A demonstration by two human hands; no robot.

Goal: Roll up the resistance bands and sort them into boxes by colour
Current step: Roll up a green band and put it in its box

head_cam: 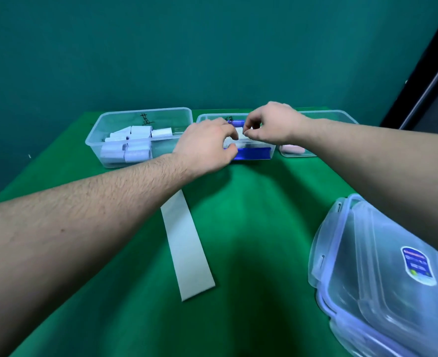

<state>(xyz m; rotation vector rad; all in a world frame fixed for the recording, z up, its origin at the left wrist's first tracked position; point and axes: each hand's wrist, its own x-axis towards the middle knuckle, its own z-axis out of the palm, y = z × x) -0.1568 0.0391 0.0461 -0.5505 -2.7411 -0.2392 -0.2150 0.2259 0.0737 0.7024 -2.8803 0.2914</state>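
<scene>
At upper centre both hands reach into the middle box [254, 157]: the left hand [207, 148] and right hand [272, 123] pinch a pale roll [238, 135] between curled fingers. Another band [187, 243] lies flat on the green worktop [259, 228], mid-frame. White rolls [127, 145] fill the left box [96, 140].

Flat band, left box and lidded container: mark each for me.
flat band [188, 249], head view, middle of the unrolled strip on the cloth.
left box [96, 148], head view, near-left clear wall.
lidded container [382, 266], head view, clear lid left of its blue label.
</scene>
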